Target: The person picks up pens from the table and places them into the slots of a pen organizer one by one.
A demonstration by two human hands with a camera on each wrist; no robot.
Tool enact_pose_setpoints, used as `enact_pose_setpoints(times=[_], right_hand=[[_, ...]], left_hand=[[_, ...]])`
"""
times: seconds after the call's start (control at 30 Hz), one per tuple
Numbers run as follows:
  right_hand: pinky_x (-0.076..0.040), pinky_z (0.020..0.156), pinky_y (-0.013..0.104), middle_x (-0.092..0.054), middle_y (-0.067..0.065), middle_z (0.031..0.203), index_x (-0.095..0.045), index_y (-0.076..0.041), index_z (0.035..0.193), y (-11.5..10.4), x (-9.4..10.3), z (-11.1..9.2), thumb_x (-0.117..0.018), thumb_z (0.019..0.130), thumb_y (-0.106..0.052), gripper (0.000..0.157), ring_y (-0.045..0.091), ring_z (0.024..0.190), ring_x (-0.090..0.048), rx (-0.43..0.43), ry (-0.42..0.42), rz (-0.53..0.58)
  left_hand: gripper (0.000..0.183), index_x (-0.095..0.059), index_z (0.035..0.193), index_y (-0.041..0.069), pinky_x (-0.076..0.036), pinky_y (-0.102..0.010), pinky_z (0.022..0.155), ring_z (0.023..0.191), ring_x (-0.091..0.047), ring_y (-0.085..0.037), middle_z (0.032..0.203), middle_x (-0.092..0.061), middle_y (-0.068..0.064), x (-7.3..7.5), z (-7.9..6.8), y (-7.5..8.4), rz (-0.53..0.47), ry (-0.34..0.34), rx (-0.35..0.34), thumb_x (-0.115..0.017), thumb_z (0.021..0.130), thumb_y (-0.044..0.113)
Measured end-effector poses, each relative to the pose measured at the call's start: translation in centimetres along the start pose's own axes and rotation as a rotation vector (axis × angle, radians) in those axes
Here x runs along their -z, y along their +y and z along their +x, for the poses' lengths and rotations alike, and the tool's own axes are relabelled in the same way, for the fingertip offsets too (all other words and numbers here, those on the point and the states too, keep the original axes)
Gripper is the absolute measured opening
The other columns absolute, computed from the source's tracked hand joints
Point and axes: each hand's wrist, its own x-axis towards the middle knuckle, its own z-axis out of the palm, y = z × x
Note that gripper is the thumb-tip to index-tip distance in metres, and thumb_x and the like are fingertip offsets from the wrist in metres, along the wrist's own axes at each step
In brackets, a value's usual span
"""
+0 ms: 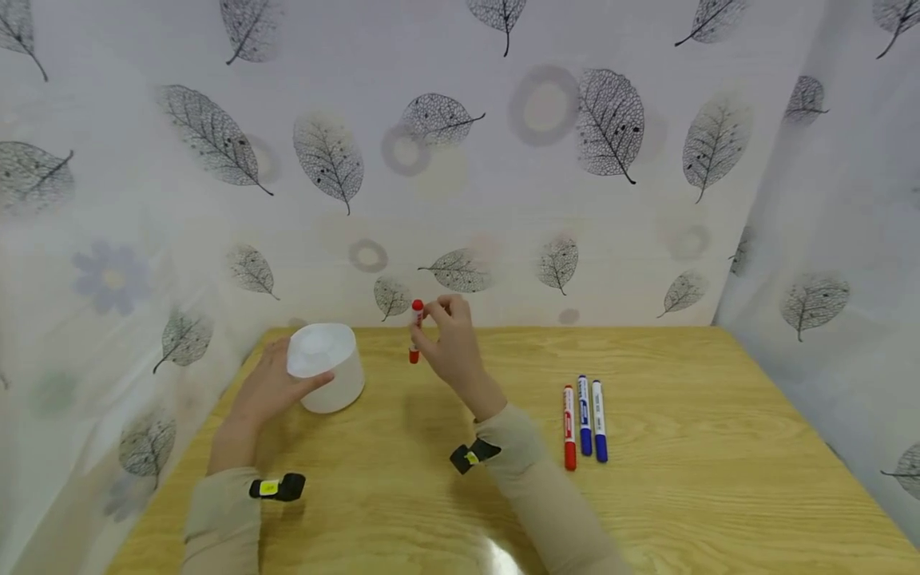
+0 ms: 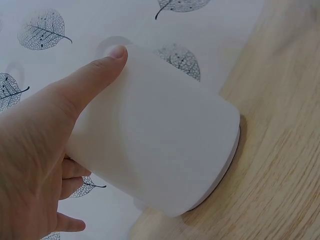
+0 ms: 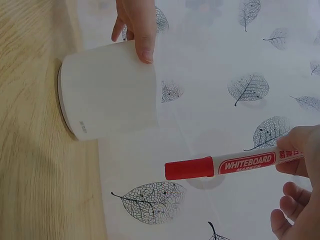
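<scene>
A white, round, open-topped container stands at the table's back left. My left hand grips it by the side, and in the left wrist view the thumb lies along its outer wall near the rim. To the right of the container, my right hand pinches a red whiteboard marker near one end. The marker is held upright above the table, cap downward, apart from the container. The container's inside is only partly visible from the head view.
On the wooden table, right of my right arm, lie a red marker and two blue-capped markers, one blue marker and another blue marker, side by side. A leaf-patterned cloth hangs behind the table.
</scene>
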Motion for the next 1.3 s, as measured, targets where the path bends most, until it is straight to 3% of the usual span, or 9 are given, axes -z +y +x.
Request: enact_pose_setpoints(times=[0.33, 0.8, 0.93, 1.3], right_hand=[[-0.038, 0.079, 0.032, -0.05, 0.014, 0.101, -0.068, -0.003, 0.095, -2.1, -2.6, 0.6, -0.073, 0.088, -0.018, 0.018, 0.026, 0.094, -0.046, -0.042, 0.041, 0.164], [-0.037, 0.083, 0.026, -0.05, 0.013, 0.104, -0.07, -0.004, 0.101, -4.1, -5.4, 0.7, -0.074, 0.087, -0.02, 0.021, 0.025, 0.097, -0.047, -0.069, 0.058, 0.23], [-0.038, 0.081, 0.024, -0.051, 0.012, 0.105, -0.071, -0.005, 0.101, -4.3, -6.0, 0.7, -0.074, 0.087, -0.021, 0.022, 0.024, 0.097, -0.047, -0.084, 0.017, 0.206], [-0.038, 0.078, 0.025, -0.056, 0.01, 0.105, -0.072, -0.008, 0.107, -4.0, -6.3, 0.2, -0.074, 0.087, -0.024, 0.026, 0.021, 0.092, -0.047, -0.048, -0.145, 0.002]], left_hand=[[0.113, -0.013, 0.156, 0.005, -0.037, -0.068, 0.097, 0.129, -0.039, -0.049, 0.152, -0.026, -0.028, -0.2, 0.0, -0.3, -0.005, 0.013, 0.007, -0.062, 0.079, 0.072], [0.116, -0.011, 0.155, 0.002, -0.037, -0.067, 0.098, 0.131, -0.037, -0.05, 0.154, -0.023, -0.029, -0.2, 0.0, -0.4, -0.018, -0.006, 0.016, -0.059, 0.079, 0.075], [0.116, -0.01, 0.155, 0.001, -0.036, -0.068, 0.099, 0.132, -0.036, -0.05, 0.154, -0.022, -0.029, -0.1, 0.0, -0.2, -0.021, -0.016, 0.026, -0.059, 0.079, 0.075], [0.115, -0.01, 0.155, 0.001, -0.036, -0.068, 0.099, 0.132, -0.035, -0.05, 0.153, -0.022, -0.031, -0.1, 0.0, 0.1, -0.027, -0.02, 0.013, -0.059, 0.08, 0.073]])
